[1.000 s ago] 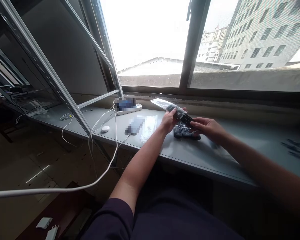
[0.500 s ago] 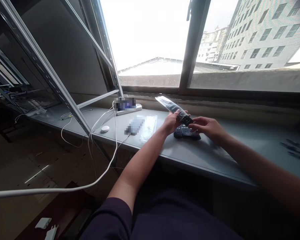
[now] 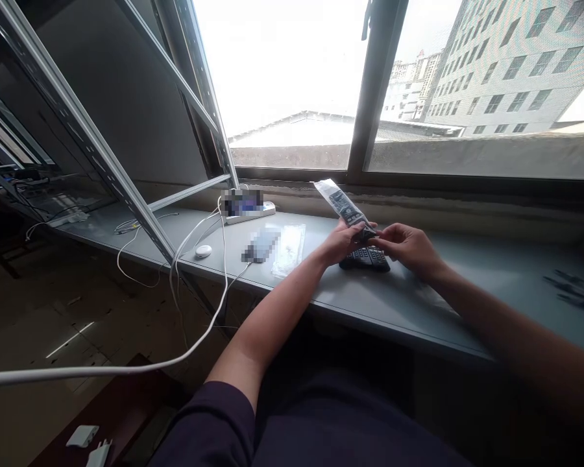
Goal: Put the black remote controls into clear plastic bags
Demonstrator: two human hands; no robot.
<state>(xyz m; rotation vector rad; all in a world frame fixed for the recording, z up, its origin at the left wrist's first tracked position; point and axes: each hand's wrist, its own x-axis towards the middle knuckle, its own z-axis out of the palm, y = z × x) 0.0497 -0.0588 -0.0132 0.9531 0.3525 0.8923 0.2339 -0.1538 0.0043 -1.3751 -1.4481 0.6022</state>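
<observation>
My left hand is closed around a black remote control in a clear plastic sleeve, tilted up and away to the left above the table. The sleeve's flat end sticks out past the remote. At the lower end, my right hand is closed, its thumb and fingertips pinching the near end of the sleeve. Right below both hands, several black remote controls lie side by side on the grey table, partly hidden by the hands.
Clear plastic sleeves lie left of my forearm, beside a blurred-out device on a cable. A round white object, a power strip and a loose white cable are further left. Dark items lie far right.
The sleeved remote has turned to a steeper tilt and shifted slightly right. My left hand has moved right, closer to my right hand, which stays at the lower end.
</observation>
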